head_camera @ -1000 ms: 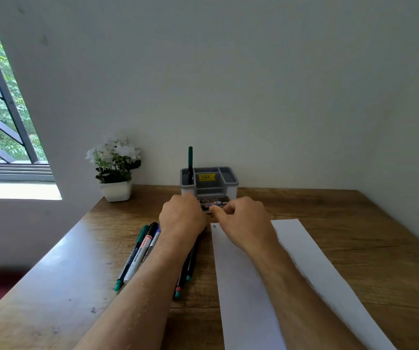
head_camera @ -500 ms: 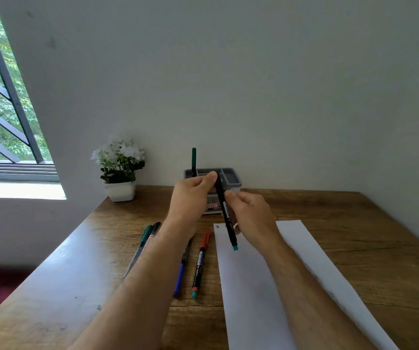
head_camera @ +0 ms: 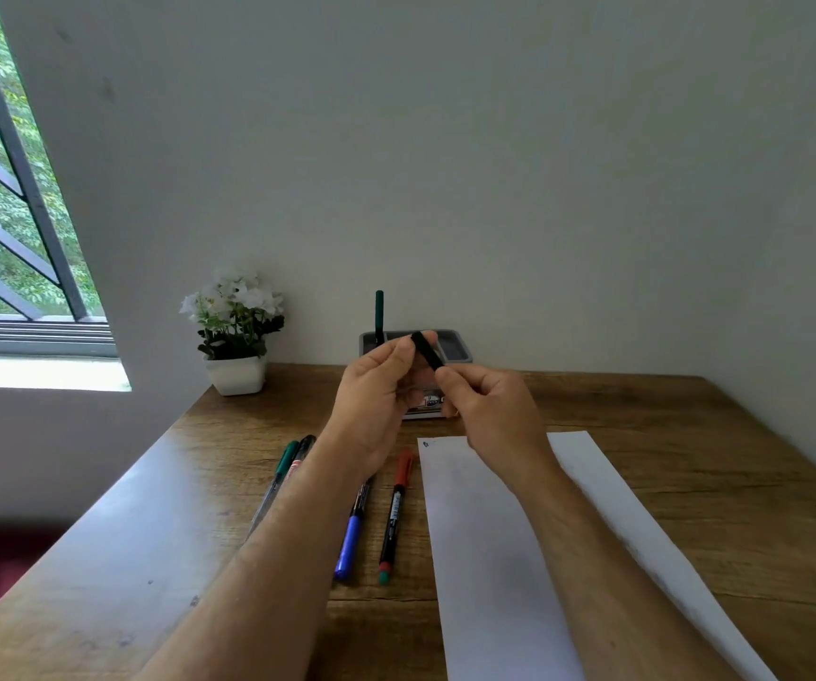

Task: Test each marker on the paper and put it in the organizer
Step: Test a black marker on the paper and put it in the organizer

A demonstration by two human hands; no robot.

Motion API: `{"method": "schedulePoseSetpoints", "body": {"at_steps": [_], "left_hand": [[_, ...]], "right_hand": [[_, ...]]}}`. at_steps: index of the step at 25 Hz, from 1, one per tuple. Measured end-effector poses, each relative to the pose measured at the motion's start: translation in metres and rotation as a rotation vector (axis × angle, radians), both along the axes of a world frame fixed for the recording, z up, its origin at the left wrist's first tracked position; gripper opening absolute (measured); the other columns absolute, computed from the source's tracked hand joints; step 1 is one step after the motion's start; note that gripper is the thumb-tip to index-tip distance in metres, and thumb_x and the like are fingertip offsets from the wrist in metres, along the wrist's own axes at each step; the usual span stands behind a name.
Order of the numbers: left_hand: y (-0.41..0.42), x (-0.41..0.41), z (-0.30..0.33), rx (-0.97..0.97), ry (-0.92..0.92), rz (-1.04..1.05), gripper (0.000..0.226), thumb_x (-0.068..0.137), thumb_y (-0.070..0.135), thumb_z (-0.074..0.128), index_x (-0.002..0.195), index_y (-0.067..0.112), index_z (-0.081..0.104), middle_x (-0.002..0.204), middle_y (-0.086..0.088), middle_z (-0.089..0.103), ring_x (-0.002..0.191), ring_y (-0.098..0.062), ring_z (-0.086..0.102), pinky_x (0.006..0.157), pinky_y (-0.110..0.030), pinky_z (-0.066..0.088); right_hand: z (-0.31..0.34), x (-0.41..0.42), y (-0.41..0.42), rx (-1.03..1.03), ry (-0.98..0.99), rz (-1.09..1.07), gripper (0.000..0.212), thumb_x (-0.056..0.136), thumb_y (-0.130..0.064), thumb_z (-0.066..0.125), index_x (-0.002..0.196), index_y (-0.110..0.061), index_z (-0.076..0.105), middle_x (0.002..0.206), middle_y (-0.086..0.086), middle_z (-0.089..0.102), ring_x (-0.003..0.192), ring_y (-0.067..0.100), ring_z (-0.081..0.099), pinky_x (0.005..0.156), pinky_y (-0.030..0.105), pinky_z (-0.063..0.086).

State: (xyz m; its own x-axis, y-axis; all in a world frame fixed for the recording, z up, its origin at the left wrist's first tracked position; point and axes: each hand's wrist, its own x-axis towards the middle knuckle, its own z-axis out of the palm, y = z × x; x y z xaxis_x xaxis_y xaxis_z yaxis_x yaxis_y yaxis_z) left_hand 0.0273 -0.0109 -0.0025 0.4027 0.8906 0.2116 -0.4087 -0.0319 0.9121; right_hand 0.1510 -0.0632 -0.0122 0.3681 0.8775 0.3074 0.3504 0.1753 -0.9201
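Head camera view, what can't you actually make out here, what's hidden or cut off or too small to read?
- Black marker: only a short stretch shows between the left hand and right hand; tip and cap state hidden.
- Organizer: front and label mostly behind both hands.
- Two markers left of the forearm: lower ends covered by it.
- Mark on the paper: too small to judge colour.
- Paper's near end: cut off by the bottom edge.

Wooden table [head_camera: 691, 484], paper [head_camera: 494, 557], markers [head_camera: 394, 513], organizer [head_camera: 462, 353], flowerpot [head_camera: 237, 376]

Black marker [head_camera: 426, 350], white paper [head_camera: 489, 557]
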Motion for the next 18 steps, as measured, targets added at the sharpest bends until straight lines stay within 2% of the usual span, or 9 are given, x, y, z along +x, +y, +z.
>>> {"method": "schedulePoseSetpoints", "body": {"at_steps": [3, 5, 7, 11, 13, 16, 18], "left_hand": [[0.001, -0.002, 0.000, 0.030, -0.011, 0.046, 0.031, 0.091, 0.031, 0.062, 0.107, 0.007, 0.073, 0.085, -0.003, 0.075, 0.076, -0.010, 0.069, 0.070, -0.024, 0.056], [0.000, -0.002, 0.000, 0.005, 0.009, 0.061, 0.033, 0.080, 0.031, 0.071, 0.102, 0.007, 0.075, 0.090, -0.009, 0.076, 0.077, -0.014, 0.071, 0.070, -0.025, 0.059], [-0.001, -0.002, 0.000, -0.028, 0.028, 0.073, 0.032, 0.079, 0.030, 0.074, 0.101, 0.006, 0.075, 0.096, -0.014, 0.077, 0.076, -0.017, 0.072, 0.066, -0.024, 0.060], [0.000, -0.001, 0.001, -0.042, -0.004, 0.105, 0.033, 0.077, 0.030, 0.074, 0.100, 0.007, 0.075, 0.094, -0.015, 0.077, 0.071, -0.017, 0.073, 0.063, -0.023, 0.059], [-0.001, 0.001, 0.000, -0.015, -0.013, 0.120, 0.032, 0.076, 0.031, 0.074, 0.098, 0.008, 0.075, 0.086, -0.013, 0.076, 0.067, -0.016, 0.069, 0.060, -0.022, 0.057], [0.000, 0.001, -0.003, -0.015, -0.075, 0.139, 0.030, 0.078, 0.029, 0.072, 0.099, 0.008, 0.074, 0.080, -0.009, 0.072, 0.064, -0.012, 0.064, 0.057, -0.019, 0.054], [0.003, -0.001, -0.001, -0.103, -0.147, 0.095, 0.025, 0.082, 0.021, 0.070, 0.102, 0.007, 0.072, 0.085, -0.009, 0.074, 0.070, -0.010, 0.069, 0.062, -0.018, 0.058]], "right_hand": [[-0.003, 0.004, -0.003, 0.109, -0.310, -0.103, 0.024, 0.096, -0.037, 0.062, 0.105, -0.022, 0.077, 0.072, -0.013, 0.069, 0.066, 0.002, 0.065, 0.052, 0.015, 0.051], [-0.005, 0.007, -0.004, 0.143, -0.464, -0.109, 0.028, 0.098, -0.040, 0.058, 0.104, -0.021, 0.077, 0.071, -0.013, 0.068, 0.064, 0.005, 0.064, 0.052, 0.019, 0.052], [-0.005, 0.010, -0.005, 0.150, -0.559, -0.119, 0.030, 0.099, -0.042, 0.055, 0.101, -0.021, 0.076, 0.067, -0.013, 0.065, 0.059, 0.006, 0.062, 0.049, 0.021, 0.049], [-0.004, 0.017, -0.003, 0.145, -0.622, -0.163, 0.046, 0.095, -0.057, 0.049, 0.093, -0.020, 0.076, 0.065, -0.008, 0.066, 0.056, 0.008, 0.060, 0.050, 0.034, 0.053], [-0.004, 0.020, -0.003, 0.124, -0.619, -0.174, 0.044, 0.094, -0.058, 0.051, 0.088, -0.021, 0.075, 0.063, -0.010, 0.063, 0.055, 0.007, 0.058, 0.048, 0.031, 0.049], [-0.010, 0.027, -0.004, 0.120, -0.572, -0.190, 0.025, 0.095, -0.040, 0.061, 0.088, -0.019, 0.074, 0.065, -0.016, 0.061, 0.057, 0.003, 0.059, 0.049, 0.018, 0.041], [-0.016, 0.029, -0.003, 0.141, -0.430, -0.203, 0.016, 0.095, -0.024, 0.064, 0.089, -0.015, 0.076, 0.064, -0.014, 0.063, 0.056, 0.002, 0.059, 0.048, 0.013, 0.040]]}}
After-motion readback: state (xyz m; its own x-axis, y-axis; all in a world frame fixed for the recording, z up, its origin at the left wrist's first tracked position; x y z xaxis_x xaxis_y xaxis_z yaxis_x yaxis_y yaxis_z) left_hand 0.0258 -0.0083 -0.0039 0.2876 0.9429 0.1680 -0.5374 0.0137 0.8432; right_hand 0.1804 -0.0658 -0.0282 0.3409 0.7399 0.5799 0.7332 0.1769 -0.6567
